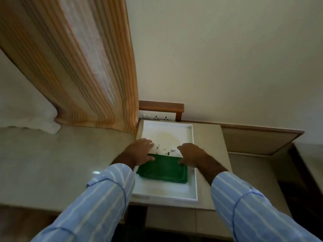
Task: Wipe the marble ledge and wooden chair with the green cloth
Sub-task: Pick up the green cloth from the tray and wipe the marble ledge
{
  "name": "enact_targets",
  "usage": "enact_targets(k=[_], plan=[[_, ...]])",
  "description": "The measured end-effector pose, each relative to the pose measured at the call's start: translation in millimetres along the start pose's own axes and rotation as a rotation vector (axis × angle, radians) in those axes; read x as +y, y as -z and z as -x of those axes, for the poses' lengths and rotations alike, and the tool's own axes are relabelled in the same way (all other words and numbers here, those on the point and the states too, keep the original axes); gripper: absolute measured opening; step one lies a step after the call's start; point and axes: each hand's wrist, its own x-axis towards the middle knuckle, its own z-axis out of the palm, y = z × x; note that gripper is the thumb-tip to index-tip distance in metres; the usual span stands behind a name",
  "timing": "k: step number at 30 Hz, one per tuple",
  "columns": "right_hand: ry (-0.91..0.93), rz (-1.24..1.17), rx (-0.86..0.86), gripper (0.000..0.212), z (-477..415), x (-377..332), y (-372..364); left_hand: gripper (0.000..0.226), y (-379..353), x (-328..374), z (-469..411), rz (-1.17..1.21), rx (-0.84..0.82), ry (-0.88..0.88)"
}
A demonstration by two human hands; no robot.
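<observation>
Cloth (162, 169) folded, lying in white tray (191, 165) on ledge (70, 154), far corners pinned under flat left hand (139, 151) and curled right hand (191, 154), thumbs touching its edge; not yet lifted, so wiping apparently not begun, ledge and chair both left. Dark specks (164, 149) beyond cloth too blurred to name; fingertips partly hidden, no chair visible.

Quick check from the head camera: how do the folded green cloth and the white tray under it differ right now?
The folded green cloth is dark, soft and layered; the white rectangular tray is pale, rigid and rimmed. The cloth covers only the tray's middle, while the tray runs back towards the wall. Both hands, left hand and right hand, rest at the cloth's far corners; dark specks lie on the tray beyond it. Both sit flat on the ledge.
</observation>
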Motion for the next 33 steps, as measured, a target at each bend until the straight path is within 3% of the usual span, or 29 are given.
enact_targets(k=[3,9,16,19,24,29,33], plan=[[-0.02,0.021,-0.054,0.055,-4,-3,-8,0.056,-14,4,4,-0.042,0.008,0.041],[-0.004,-0.021,-0.065,0.034,-10,-6,-4,0.025,-14,12,11,0.228,0.013,0.207],[0.061,-0.305,0.035,0.021,-24,-26,47,0.033,8,-30,44,0.713,0.14,0.285],[0.088,-0.424,0.108,0.024,-30,-65,75,0.04,26,-63,72,0.788,0.243,0.315],[0.174,-0.593,0.167,0.02,-46,-162,111,0.022,47,-144,141,0.886,0.394,0.401],[0.275,-0.783,0.1,0.022,-68,-279,120,0.009,36,-227,230,1.091,0.605,0.554],[0.347,-0.934,0.009,0.021,-82,-375,104,0.016,6,-287,296,1.281,0.703,0.666]])
